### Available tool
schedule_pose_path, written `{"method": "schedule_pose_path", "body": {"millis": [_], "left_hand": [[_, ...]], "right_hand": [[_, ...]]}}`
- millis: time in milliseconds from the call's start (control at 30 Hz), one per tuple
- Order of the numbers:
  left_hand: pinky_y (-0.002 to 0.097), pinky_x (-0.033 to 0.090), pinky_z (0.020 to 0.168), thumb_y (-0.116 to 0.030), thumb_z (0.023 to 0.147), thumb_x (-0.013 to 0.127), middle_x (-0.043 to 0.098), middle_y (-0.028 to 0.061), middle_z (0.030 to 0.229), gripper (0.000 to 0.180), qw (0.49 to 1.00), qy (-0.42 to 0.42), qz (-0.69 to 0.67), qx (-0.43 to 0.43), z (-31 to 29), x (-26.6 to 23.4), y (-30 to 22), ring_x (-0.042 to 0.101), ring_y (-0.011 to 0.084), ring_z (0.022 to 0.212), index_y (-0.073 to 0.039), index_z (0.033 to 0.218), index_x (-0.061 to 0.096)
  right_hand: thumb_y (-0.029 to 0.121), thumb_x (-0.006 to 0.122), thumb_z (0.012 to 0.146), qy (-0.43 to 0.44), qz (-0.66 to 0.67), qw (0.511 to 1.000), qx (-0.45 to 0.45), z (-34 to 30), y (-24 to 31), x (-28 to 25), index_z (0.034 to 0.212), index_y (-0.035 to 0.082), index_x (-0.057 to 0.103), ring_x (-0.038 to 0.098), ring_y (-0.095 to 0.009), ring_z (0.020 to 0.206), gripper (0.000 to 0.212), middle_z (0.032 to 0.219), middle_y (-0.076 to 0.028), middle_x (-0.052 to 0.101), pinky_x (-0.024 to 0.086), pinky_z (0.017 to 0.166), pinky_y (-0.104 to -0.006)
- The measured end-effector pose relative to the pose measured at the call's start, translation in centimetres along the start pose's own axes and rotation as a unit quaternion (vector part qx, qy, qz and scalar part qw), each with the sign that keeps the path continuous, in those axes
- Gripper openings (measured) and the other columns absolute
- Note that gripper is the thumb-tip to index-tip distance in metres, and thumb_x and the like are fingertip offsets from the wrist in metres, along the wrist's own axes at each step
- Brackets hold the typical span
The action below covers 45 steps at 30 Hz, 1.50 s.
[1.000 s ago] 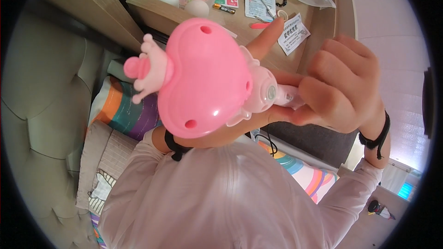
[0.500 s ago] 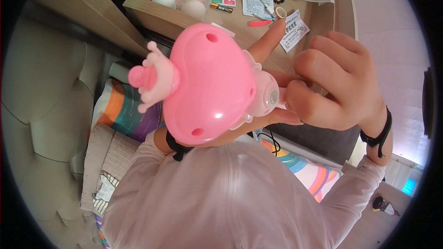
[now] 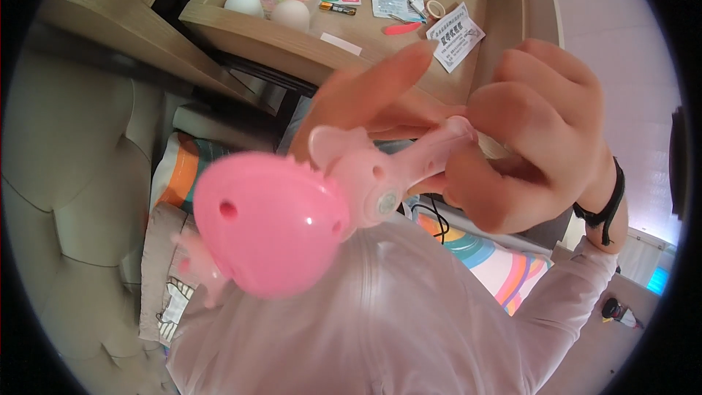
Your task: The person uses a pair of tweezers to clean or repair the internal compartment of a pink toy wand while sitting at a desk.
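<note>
Shifts pink heart-headed toy (image 3: 274, 227) lower and leftward since earlier frame, before pale jacket (image 3: 380, 307). Pinches handle (image 3: 424, 157) end in right hand (image 3: 541, 132); cannot tell grip of left hand (image 3: 358, 95), partly behind toy.

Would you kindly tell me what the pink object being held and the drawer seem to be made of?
Pink object: probably hard plastic, glossy, judging by its small highlights and smooth, rounded shell. Drawer: wood or wood-look laminate, fairly matte, judging by its light-brown, grained surface.
</note>
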<state>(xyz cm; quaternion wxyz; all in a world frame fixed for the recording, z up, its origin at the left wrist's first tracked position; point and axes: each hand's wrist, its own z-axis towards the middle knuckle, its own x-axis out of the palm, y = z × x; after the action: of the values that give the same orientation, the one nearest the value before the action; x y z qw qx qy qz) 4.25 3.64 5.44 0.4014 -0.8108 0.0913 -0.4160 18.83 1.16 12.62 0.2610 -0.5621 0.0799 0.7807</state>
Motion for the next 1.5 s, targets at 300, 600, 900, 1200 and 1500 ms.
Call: {"method": "schedule_pose_path", "body": {"millis": [300, 600, 900, 1200, 1500], "left_hand": [[0.0274, 0.048, 0.056, -0.003, 0.069, 0.066, 0.061, 0.0143, 0.077, 0.064, 0.907, 0.021, 0.200, 0.369, -1.6, 0.4, 0.5, 0.061, 0.0194, 0.072, -0.013, 0.124, 0.035], [0.0330, 0.052, 0.069, 0.000, 0.076, 0.057, 0.049, 0.0127, 0.092, 0.058, 0.947, 0.149, -0.256, 0.126, -1.3, 0.5, 1.0, 0.058, 0.0195, 0.079, -0.016, 0.126, 0.033], [0.0350, 0.052, 0.072, -0.004, 0.076, 0.058, 0.049, 0.0145, 0.101, 0.061, 0.924, 0.200, -0.004, 0.324, -0.7, -1.1, 1.3, 0.056, 0.0201, 0.086, -0.014, 0.128, 0.028], [0.0336, 0.038, 0.089, 0.001, 0.065, 0.068, 0.054, 0.0170, 0.104, 0.084, 0.973, 0.122, -0.155, 0.124, -1.5, -0.7, 0.3, 0.050, 0.0186, 0.100, -0.012, 0.131, 0.017], [0.0440, 0.046, 0.082, 0.002, 0.070, 0.062, 0.053, 0.0135, 0.089, 0.077, 0.942, 0.199, 0.005, 0.272, -0.4, -1.0, 1.1, 0.054, 0.0229, 0.087, -0.018, 0.131, 0.020]], "right_hand": [[0.015, 0.067, 0.054, -0.007, 0.021, 1.000, -0.013, -0.2, -0.5, 0.2, 0.071, 0.011, 0.042, 0.032, -0.014, 0.043, 0.030, 0.069, -0.006, 0.038, 0.022, 0.035, -0.0231], [0.019, 0.066, 0.059, -0.038, 0.082, 0.996, 0.002, -1.0, -0.7, 1.0, 0.075, 0.009, 0.039, 0.032, -0.014, 0.043, 0.033, 0.069, -0.008, 0.038, 0.024, 0.033, -0.0233], [0.019, 0.064, 0.055, -0.019, 0.029, 0.999, -0.006, -1.1, -0.9, 0.7, 0.075, 0.009, 0.037, 0.036, -0.015, 0.044, 0.035, 0.072, -0.009, 0.039, 0.027, 0.033, -0.0235], [0.015, 0.061, 0.049, -0.039, 0.007, 0.999, -0.026, -0.4, -0.7, 0.5, 0.078, 0.008, 0.039, 0.036, -0.015, 0.044, 0.037, 0.071, -0.009, 0.039, 0.028, 0.034, -0.0237], [0.014, 0.062, 0.051, -0.032, 0.044, 0.998, 0.014, -0.8, -0.6, 0.4, 0.074, 0.008, 0.042, 0.036, -0.014, 0.044, 0.031, 0.069, -0.008, 0.039, 0.028, 0.034, -0.0232]]}}
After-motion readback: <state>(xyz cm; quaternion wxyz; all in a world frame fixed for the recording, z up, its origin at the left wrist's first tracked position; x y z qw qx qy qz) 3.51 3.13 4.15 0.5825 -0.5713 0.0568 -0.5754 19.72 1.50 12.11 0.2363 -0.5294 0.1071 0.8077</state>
